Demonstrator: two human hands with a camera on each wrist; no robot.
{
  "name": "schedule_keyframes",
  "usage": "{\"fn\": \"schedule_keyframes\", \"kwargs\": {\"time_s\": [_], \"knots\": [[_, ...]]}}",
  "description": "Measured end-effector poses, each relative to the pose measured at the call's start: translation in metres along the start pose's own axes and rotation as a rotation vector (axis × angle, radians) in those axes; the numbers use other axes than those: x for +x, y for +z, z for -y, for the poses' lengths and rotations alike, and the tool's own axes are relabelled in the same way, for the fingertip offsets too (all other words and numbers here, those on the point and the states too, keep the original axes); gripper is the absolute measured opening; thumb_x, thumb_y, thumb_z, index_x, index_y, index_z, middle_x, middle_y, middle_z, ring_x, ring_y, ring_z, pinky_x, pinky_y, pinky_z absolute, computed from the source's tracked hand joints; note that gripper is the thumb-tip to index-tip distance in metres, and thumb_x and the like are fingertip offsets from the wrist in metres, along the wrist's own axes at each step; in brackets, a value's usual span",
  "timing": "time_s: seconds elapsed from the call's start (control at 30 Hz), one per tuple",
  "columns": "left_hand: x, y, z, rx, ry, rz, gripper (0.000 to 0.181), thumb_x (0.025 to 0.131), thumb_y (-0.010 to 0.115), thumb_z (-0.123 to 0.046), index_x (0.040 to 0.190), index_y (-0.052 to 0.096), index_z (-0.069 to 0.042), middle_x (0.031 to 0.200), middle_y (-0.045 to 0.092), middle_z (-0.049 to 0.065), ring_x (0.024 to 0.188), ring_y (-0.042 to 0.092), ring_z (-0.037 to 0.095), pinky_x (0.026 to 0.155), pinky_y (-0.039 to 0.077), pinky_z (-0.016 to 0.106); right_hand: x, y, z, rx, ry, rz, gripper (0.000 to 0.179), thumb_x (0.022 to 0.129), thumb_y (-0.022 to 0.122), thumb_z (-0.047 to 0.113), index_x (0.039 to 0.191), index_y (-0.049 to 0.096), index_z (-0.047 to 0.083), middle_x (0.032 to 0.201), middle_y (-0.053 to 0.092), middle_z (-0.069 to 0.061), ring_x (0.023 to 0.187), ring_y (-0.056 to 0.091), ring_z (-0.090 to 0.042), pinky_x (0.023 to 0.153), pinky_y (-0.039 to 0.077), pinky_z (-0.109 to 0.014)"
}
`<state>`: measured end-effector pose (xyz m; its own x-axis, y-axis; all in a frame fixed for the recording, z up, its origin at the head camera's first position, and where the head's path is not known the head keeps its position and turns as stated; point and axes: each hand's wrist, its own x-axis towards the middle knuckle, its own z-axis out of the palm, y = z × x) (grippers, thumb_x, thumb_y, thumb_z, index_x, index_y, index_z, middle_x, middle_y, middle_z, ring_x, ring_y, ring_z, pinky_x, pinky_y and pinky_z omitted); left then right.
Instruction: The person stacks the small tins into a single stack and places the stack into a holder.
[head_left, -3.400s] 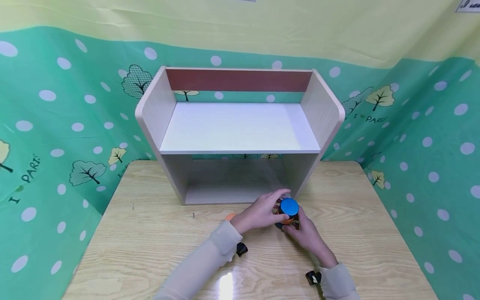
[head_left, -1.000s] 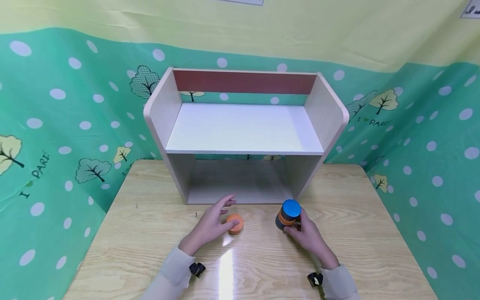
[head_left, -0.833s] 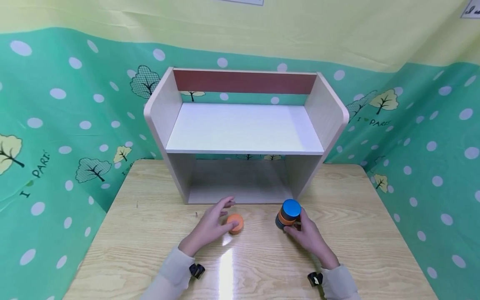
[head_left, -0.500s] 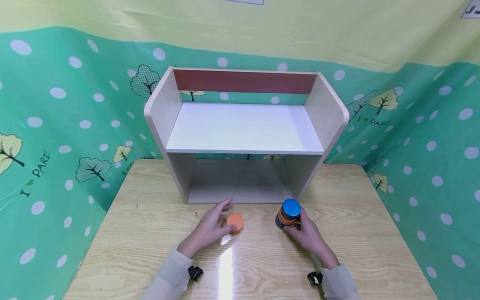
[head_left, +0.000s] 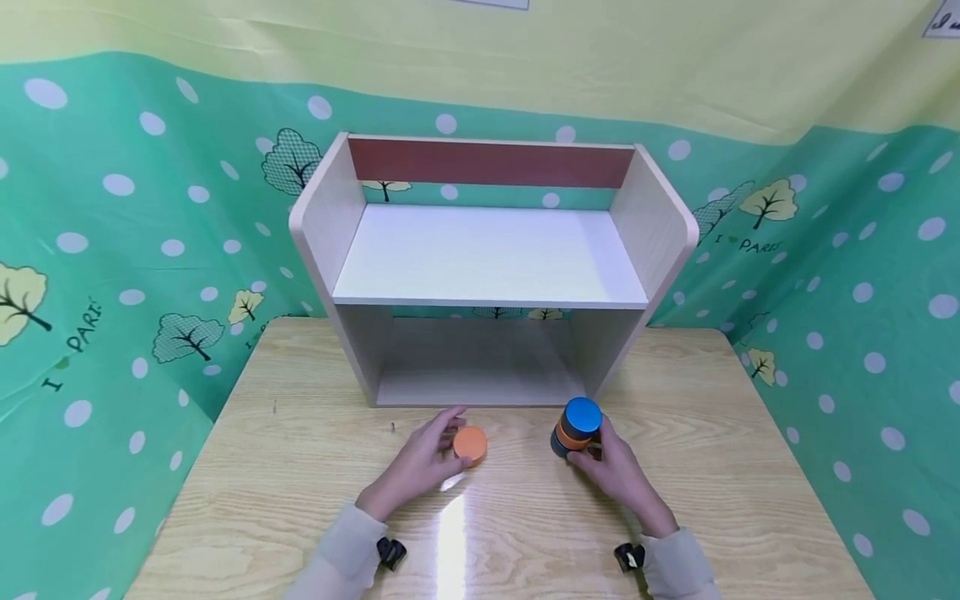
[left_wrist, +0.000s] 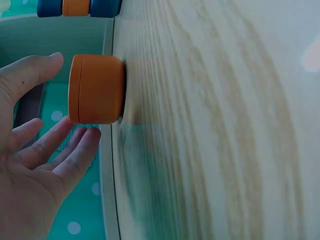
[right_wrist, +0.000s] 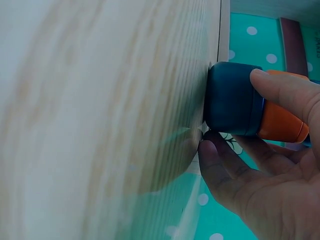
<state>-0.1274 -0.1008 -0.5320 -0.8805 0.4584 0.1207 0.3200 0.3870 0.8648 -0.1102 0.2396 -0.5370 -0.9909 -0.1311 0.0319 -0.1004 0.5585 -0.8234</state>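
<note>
A small round orange jar (head_left: 470, 445) with a seam near its top stands upright on the table, in front of the shelf. My left hand (head_left: 416, 462) is spread loosely around it. In the left wrist view, thumb and fingers lie on either side of the jar (left_wrist: 97, 90), the thumb apart from its wall. To the right, my right hand (head_left: 621, 471) grips a stack of similar round jars: a dark blue one (right_wrist: 232, 97) at the bottom, an orange one (right_wrist: 281, 120) in the middle and a blue-topped one (head_left: 582, 415) above. My right thumb lies across the lower blue jar's upper edge.
Behind both hands stands a two-level white shelf (head_left: 491, 254) with a reddish-brown back strip (head_left: 491, 161). Its right side panel rises close behind the stack. A wood-grain table (head_left: 750, 500) lies underneath, and a dotted green curtain (head_left: 847, 350) surrounds it.
My left hand has left the stack and moved left to the single orange jar. In the last second it has shifted slightly nearer me. My right hand stays on the stack, which has not moved.
</note>
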Motion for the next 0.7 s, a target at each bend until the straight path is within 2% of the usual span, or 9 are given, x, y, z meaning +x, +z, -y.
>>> {"fn": "schedule_keyframes", "kwargs": {"time_s": [0.23, 0.7], "knots": [[0.0005, 0.0026, 0.0031, 0.005, -0.021, 0.013, 0.08, 0.088, 0.079, -0.012, 0.154, 0.035, -0.006, 0.137, 0.054, 0.019, 0.119, 0.059, 0.029, 0.098, 0.051, 0.04, -0.0003, 0.0001, -0.0014, -0.001, -0.01, -0.005, 0.066, 0.086, 0.076, -0.004, 0.14, 0.039, 0.002, 0.132, 0.057, -0.024, 0.119, 0.057, -0.041, 0.094, 0.052, -0.056], [0.001, 0.0058, 0.0084, 0.027, 0.006, 0.015, 0.08, 0.087, 0.079, -0.006, 0.153, 0.034, -0.003, 0.135, 0.055, 0.015, 0.118, 0.058, 0.026, 0.095, 0.054, 0.038, -0.0001, -0.0006, -0.0004, -0.003, -0.009, -0.003, 0.063, 0.087, 0.076, -0.001, 0.139, 0.04, 0.002, 0.131, 0.058, -0.023, 0.118, 0.058, -0.04, 0.095, 0.052, -0.056]]}}
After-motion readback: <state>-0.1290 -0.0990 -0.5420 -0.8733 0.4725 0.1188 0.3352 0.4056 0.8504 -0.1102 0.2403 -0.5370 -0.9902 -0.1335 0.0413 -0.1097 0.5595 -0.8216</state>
